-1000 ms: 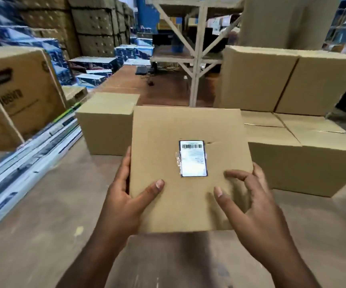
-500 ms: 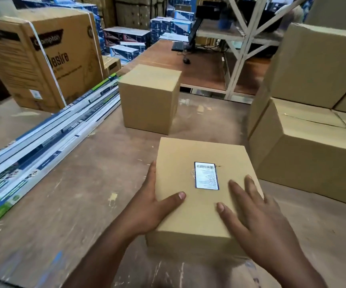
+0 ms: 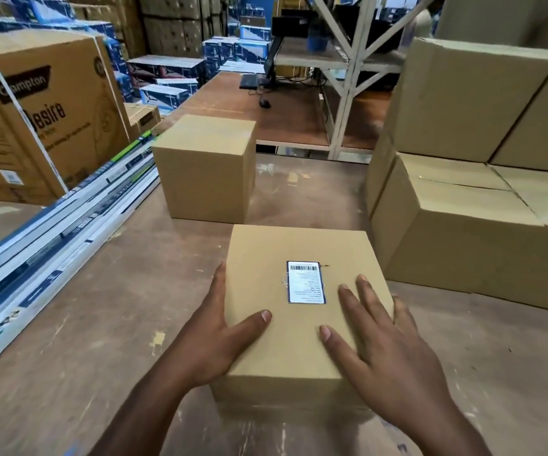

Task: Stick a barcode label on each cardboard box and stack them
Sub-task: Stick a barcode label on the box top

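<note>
Far left, 9 o'clock: long flat printed cartons (image 3: 52,232) lie along the tabletop (image 3: 78,324) edge, a large printed carton (image 3: 35,120) behind them. They look parked out of the working lane.

10–11 o'clock: a plain cardboard box (image 3: 205,169) stands alone on the tabletop, no label visible on the faces shown; probably waiting its turn.

Centre, 6 o'clock: the labelled box (image 3: 302,311) sits flat on the tabletop, barcode label (image 3: 306,282) stuck on its top face, slightly right of middle. The left hand (image 3: 220,337) braces the left side wall, fingers straight down the side, thumb lying across the top; that grip is open, steadying rather than clutching. The right hand (image 3: 387,343) lies flat on the top just right of the label, fingers spread and straight, also open, apparently pressing the box down or about to shift it.

2–3 o'clock: a stack of plain boxes (image 3: 470,199), two tiers high, is the likely destination, close enough for a short lift.
</note>
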`<move>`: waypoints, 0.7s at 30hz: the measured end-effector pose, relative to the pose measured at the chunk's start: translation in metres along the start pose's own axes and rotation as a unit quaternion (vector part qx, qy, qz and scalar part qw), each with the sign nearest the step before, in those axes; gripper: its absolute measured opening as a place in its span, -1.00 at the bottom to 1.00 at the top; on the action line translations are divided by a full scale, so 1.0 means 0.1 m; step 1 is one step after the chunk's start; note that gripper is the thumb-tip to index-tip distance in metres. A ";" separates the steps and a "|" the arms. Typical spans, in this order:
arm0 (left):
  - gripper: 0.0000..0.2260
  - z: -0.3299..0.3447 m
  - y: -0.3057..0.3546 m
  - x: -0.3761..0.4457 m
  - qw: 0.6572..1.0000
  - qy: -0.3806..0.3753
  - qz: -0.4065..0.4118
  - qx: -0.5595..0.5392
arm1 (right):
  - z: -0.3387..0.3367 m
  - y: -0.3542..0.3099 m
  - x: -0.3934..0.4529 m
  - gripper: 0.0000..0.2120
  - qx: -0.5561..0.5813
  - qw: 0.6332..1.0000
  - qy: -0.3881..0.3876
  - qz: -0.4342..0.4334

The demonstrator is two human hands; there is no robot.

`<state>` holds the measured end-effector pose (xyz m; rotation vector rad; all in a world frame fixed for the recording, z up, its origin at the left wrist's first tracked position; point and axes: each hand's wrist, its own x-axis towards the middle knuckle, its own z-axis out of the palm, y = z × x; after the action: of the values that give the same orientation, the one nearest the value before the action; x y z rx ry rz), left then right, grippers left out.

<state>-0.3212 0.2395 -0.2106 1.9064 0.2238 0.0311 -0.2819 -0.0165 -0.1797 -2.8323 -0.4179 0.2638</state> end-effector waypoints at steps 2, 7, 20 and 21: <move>-0.16 -0.03 -0.03 0.03 1.000 -0.002 -0.005 0.003 | -0.02 0.01 0.00 -0.30 0.009 1.000 -0.014 -0.003; -0.43 -0.07 0.02 0.04 0.999 -0.018 -0.010 0.033 | -0.01 0.00 -0.01 -0.33 0.019 1.000 -0.010 -0.014; -0.20 0.01 0.11 -0.02 0.966 0.018 -0.027 0.257 | 0.02 0.11 0.01 -0.36 0.007 0.999 0.027 -0.034; -0.21 0.03 0.10 -0.02 0.954 0.025 -0.015 0.298 | 0.02 0.13 0.02 -0.36 0.011 0.999 0.030 -0.038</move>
<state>-0.3212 0.2329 -0.2020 2.5055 0.3226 -0.0093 -0.2771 -0.0276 -0.1860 -2.7871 -0.5052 0.1673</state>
